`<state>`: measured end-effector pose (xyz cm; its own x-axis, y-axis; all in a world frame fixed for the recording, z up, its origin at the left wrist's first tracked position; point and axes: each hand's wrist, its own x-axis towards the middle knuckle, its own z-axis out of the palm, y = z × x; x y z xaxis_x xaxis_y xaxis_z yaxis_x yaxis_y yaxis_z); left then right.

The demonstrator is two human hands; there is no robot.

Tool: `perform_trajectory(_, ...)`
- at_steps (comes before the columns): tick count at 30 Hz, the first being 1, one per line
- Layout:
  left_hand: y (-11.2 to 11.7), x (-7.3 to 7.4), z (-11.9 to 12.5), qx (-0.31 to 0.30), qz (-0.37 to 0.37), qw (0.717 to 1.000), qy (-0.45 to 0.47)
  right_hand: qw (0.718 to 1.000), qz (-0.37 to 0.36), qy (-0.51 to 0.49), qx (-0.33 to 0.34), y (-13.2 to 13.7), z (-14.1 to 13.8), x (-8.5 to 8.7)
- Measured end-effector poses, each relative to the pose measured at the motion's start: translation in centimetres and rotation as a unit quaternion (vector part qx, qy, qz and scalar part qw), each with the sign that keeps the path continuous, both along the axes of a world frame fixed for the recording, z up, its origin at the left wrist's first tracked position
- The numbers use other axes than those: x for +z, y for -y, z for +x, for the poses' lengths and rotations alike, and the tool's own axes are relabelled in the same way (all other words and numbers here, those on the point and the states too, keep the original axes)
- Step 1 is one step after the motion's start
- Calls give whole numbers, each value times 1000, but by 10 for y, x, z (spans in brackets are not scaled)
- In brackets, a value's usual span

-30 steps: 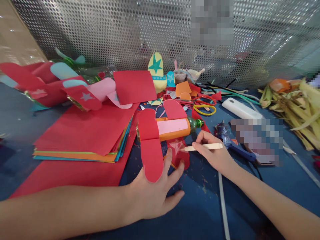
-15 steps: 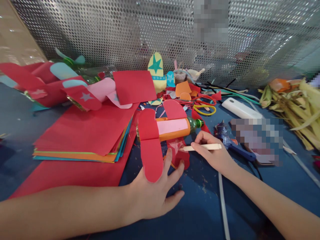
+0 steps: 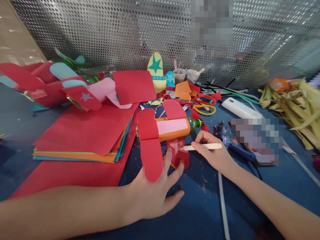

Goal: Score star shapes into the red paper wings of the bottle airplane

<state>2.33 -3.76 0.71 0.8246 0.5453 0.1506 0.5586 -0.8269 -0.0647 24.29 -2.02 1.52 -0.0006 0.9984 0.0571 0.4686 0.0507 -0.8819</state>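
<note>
A green bottle (image 3: 194, 124) lies on its side, wrapped in orange paper (image 3: 172, 134) with a pink strip (image 3: 172, 126) along it. Rounded red paper wings (image 3: 151, 160) stick out from both sides. My left hand (image 3: 156, 191) is spread beneath the nearer wing, fingertips pressing a red paper flap (image 3: 182, 158) that bears a pale star outline (image 3: 176, 146). Pinched in my right hand (image 3: 212, 151) is a cream-coloured marker (image 3: 208, 146), its tip on or just over the star.
Stacked coloured paper (image 3: 82, 133) lies at left, with paper-covered bottle crafts (image 3: 50, 86) behind. A blue glue gun (image 3: 232, 145), a white device (image 3: 241, 108), yellow-handled scissors (image 3: 205, 110) and corn husks (image 3: 287, 103) lie right. A perforated metal panel (image 3: 112, 36) stands behind.
Almost nothing differs. The star on the red flap shows slightly more clearly, and both hands keep their places.
</note>
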Motion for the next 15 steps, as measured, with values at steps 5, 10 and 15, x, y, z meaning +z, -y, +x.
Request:
perform_trajectory(5, 0, 1, 0, -3, -12, 1000, -5, 1000, -6, -17, 5, 0, -1, 0)
perform_trajectory(10, -1, 2, -1, -8, -13, 1000, -10, 1000, 10, -26, -12, 0, -1, 2)
perform_trajectory(15, -1, 2, 0, -18, -14, 1000, -11, 999, 29, -20, -29, -1, 0, 2)
